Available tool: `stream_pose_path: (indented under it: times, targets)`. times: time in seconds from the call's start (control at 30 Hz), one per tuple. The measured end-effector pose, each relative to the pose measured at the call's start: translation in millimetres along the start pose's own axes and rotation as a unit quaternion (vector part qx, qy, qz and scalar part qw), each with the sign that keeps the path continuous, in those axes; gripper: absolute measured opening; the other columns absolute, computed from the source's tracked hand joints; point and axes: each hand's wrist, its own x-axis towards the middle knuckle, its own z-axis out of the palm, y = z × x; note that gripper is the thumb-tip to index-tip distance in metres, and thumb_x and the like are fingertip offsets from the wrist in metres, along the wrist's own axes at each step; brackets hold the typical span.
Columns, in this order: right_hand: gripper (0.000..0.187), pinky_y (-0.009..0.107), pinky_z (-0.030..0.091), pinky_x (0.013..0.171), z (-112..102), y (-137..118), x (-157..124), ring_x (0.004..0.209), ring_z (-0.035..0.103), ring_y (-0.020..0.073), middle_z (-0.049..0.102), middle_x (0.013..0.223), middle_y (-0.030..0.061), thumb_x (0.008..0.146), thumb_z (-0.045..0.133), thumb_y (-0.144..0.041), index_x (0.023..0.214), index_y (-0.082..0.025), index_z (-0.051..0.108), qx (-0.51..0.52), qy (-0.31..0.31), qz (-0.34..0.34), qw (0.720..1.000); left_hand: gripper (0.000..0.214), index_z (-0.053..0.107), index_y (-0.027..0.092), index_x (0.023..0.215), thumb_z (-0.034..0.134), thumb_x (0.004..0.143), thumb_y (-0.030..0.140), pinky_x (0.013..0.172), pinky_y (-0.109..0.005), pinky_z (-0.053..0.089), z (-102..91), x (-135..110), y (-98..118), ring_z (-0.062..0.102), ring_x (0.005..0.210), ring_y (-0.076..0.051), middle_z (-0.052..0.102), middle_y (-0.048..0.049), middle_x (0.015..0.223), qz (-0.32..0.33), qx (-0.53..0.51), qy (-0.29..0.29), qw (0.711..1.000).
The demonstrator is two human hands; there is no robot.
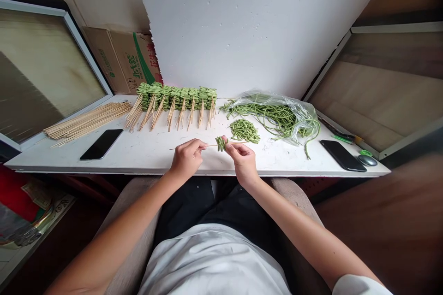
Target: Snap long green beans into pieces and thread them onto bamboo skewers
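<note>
Above the front edge of the table, my left hand (pixel 188 156) is closed around a thin wooden skewer (pixel 210 145), which lies roughly level and sticks out on both sides of the fist. Several short cut pieces of green bean (pixel 220 144) sit side by side on the skewer. My right hand (pixel 242 159) pinches the right end of that row between thumb and fingers; the skewer's tip shows beyond it. Just behind my right hand lies a pile of cut bean pieces (pixel 245 130). Finished bean skewers (pixel 180 97) are stacked at the back left, their sticks pointing toward me.
Bare skewers (pixel 88 120) lie in a heap at left, near a phone (pixel 101 144). Long green beans (pixel 277 115) spill from a clear plastic bag (pixel 304 113) at right. Another phone (pixel 342 155) and a computer mouse (pixel 367 160) lie far right. A white board (pixel 256 32) stands behind.
</note>
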Motion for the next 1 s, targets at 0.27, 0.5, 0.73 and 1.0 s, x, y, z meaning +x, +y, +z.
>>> stream_pose_path:
  times: [0.27,0.5,0.73,1.0]
  targets:
    - [0.027,0.048,0.053,0.117,0.1,0.8,-0.2,0.127,0.072,0.0328,0.084,0.102,0.0048,0.073,0.094,-0.046,0.081,-0.024,0.081,0.001,-0.016,0.018,1.0,0.034,0.071,0.02,0.083,0.049,0.08,-0.006,0.066,-0.024,0.059,-1.8,2.2,1.3,0.076,0.072,-0.016,0.079,-0.0005,0.08,-0.01,0.009,0.012,1.0]
    - [0.025,0.047,0.06,0.107,-4.2,-7.5,4.8,0.128,0.07,0.0328,0.081,0.119,0.0047,0.08,0.088,-0.045,0.096,-0.026,0.085,-0.024,-0.069,-0.015,0.997,0.032,0.073,0.019,0.085,0.051,0.083,-0.003,0.066,-0.024,0.058,-2.4,2.1,-2.8,0.076,0.07,-0.016,0.08,-0.0006,0.081,-0.077,-0.016,0.002,0.997]
    - [0.026,0.045,0.06,0.094,-30.8,-16.7,36.0,0.117,0.073,0.0305,0.082,0.113,0.0084,0.089,0.072,-0.048,0.094,-0.024,0.083,-0.115,-0.059,-0.044,0.991,0.026,0.074,0.02,0.085,0.054,0.087,0.002,0.067,-0.027,0.057,-2.7,1.9,-10.7,0.076,0.07,-0.018,0.08,-0.0011,0.078,-0.151,-0.014,-0.029,0.988]
    - [0.036,0.039,0.055,0.085,-24.6,-14.0,33.9,0.106,0.071,0.0278,0.08,0.114,0.009,0.084,0.08,-0.059,0.092,-0.023,0.082,-0.264,-0.088,-0.045,0.959,0.022,0.074,0.021,0.088,0.057,0.09,0.007,0.071,-0.029,0.057,4.4,-4.3,-10.2,0.078,0.079,-0.021,0.081,-0.0029,0.085,-0.181,0.006,-0.079,0.98]
